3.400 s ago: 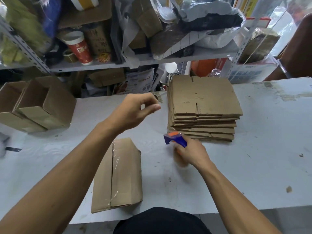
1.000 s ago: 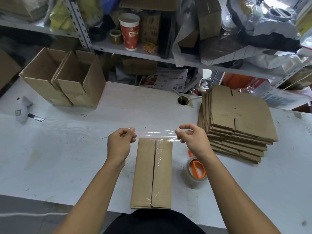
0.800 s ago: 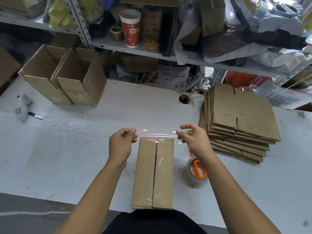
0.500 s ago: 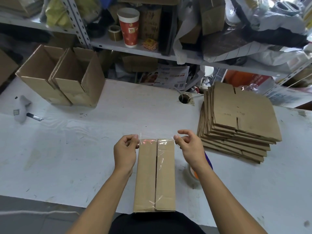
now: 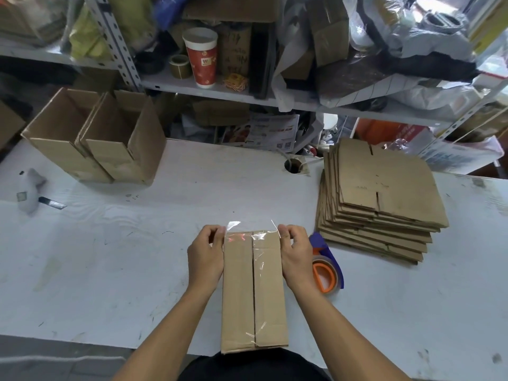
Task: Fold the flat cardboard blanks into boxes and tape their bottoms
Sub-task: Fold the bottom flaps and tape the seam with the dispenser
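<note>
White surface [image 5: 110, 257] carries the box [image 5: 254, 292], long axis running away from the person. Left hand [image 5: 206, 257] and right hand [image 5: 297, 257] flank its far end, each pinching the tape strip [image 5: 251, 235] laid crosswise there.

My left hand [image 5: 206, 254] and my right hand [image 5: 297, 254] are both bare: no gloves, no rings that show, no watch or band at either wrist. My forearms are bare too, uncovered all the way back to the lower edge of the view, so no sleeve shows on either arm. Low in the middle, between my arms, is the dark black fabric garment [image 5: 253, 365] I am wearing over my body; it looks plain, with no print or marking I can make out.
</note>
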